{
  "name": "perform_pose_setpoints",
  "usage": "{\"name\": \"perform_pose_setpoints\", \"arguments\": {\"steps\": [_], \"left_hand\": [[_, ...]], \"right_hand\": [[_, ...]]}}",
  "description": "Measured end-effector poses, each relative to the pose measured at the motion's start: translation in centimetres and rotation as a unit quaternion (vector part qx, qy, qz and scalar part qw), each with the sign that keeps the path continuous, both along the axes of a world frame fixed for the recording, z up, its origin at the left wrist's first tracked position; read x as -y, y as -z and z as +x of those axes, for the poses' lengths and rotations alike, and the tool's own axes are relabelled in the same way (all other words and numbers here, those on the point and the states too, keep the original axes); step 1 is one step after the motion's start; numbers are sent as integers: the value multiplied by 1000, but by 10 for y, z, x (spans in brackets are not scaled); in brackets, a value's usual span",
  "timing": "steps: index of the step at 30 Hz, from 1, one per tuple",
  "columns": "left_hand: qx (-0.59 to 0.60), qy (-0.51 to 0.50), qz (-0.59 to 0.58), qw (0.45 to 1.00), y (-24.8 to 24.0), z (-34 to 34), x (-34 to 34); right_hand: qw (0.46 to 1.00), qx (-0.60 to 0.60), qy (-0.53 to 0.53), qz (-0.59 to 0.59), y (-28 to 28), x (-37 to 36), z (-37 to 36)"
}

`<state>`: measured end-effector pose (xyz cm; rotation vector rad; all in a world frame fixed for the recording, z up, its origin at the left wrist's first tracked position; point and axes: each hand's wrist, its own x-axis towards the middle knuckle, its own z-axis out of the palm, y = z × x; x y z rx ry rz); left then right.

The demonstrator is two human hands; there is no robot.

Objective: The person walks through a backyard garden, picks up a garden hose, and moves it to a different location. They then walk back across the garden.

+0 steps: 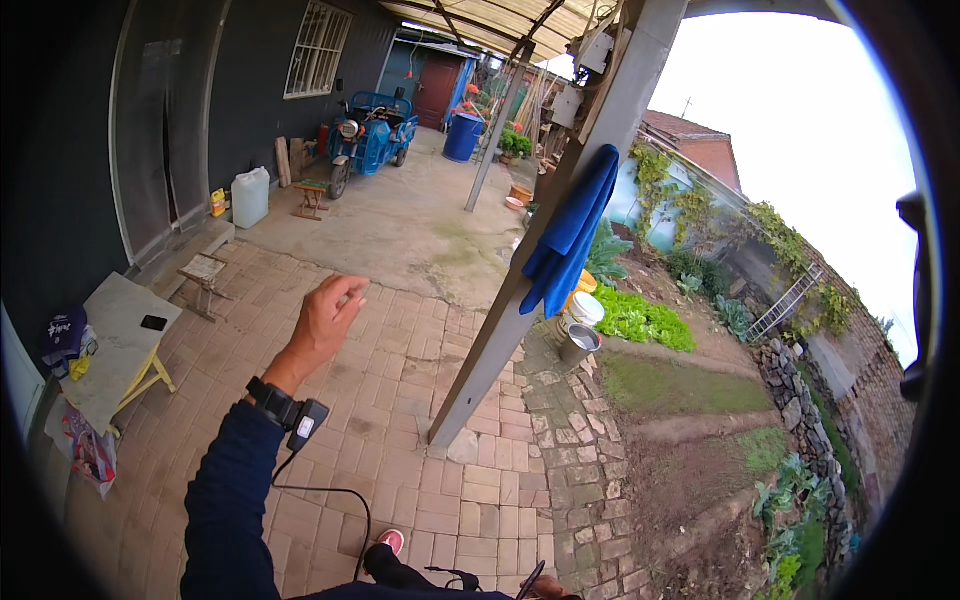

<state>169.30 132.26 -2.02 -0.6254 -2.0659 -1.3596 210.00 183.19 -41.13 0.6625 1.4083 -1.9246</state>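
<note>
1. Our dark-sleeved left forearm [232, 500] extends from the lower edge, a black strapped device [308, 425] at its wrist.
2. Our left hand [325, 325] hangs above brick paving [400, 365], fingers loosely bent, tips slightly apart.
3. Our right hand [547, 588], mostly cut off, is beside a thin dark object [531, 580] at the lower edge; we cannot tell its fingers' state.

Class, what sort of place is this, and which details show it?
Probably a household yard: brick paving, a bed of leafy green plants and a parked blue cargo tricycle show it.
</note>
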Motion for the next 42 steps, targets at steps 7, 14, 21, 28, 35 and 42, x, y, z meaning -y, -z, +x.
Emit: {"name": "perform_pose_setpoints", "arguments": {"steps": [7, 14, 21, 28, 35, 42], "left_hand": [[-194, 70, 31, 978, -122, -152, -81], [-313, 92, 15, 945, -203, -275, -152], [-398, 126, 42, 908, -251, -392, -227], [-441, 217, 43, 870, -270, -453, -277], [-463, 260, 72, 845, -268, -477, -293], [-464, 257, 86, 844, -261, -506, -316]], "right_hand": [[991, -20, 90, 100, -19, 30, -76], [962, -14, 263, 70, -34, 51, -87], [901, 146, 380, 151, -47, 127, -116], [841, 226, 458, 180, -70, 229, -140], [797, 175, 560, 142, -88, 297, -158], [754, 220, 606, 124, -99, 313, -184]]}}
